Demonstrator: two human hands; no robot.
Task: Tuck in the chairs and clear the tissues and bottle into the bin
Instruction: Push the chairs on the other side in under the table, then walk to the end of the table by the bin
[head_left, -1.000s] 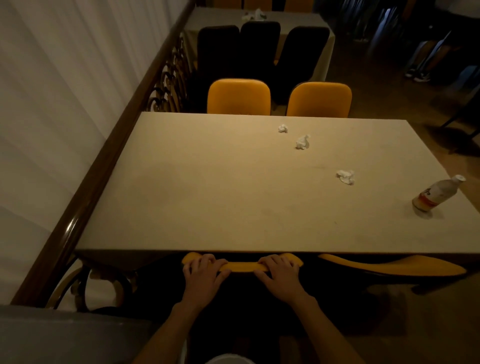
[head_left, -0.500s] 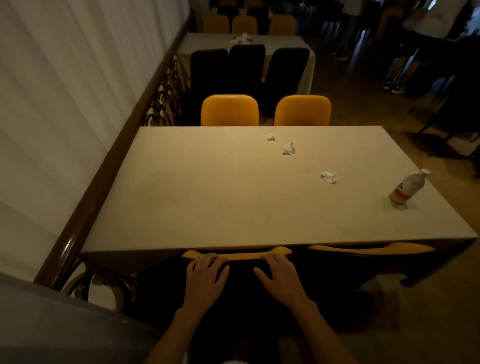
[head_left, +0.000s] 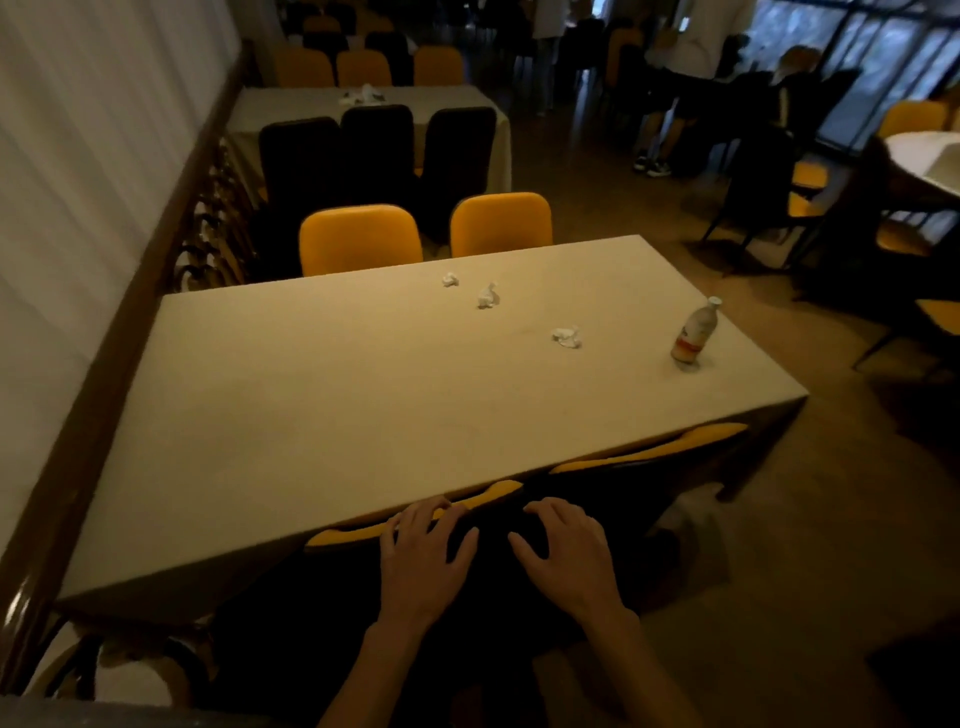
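Nearby, three tissues (head_left: 485, 296) and bottle (head_left: 694, 332) sit on table (head_left: 322, 415).

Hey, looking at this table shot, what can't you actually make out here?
All in the head view:
- Bin: not in the picture at all.
- Near chair: only the yellow top edge shows; the table hides the seat and legs.
- Bottle: label too small and blurred to read.
- Left hand and right hand: fingers spread, but too dark to tell whether they touch the chair back.
- Far table's clutter: too small to identify.
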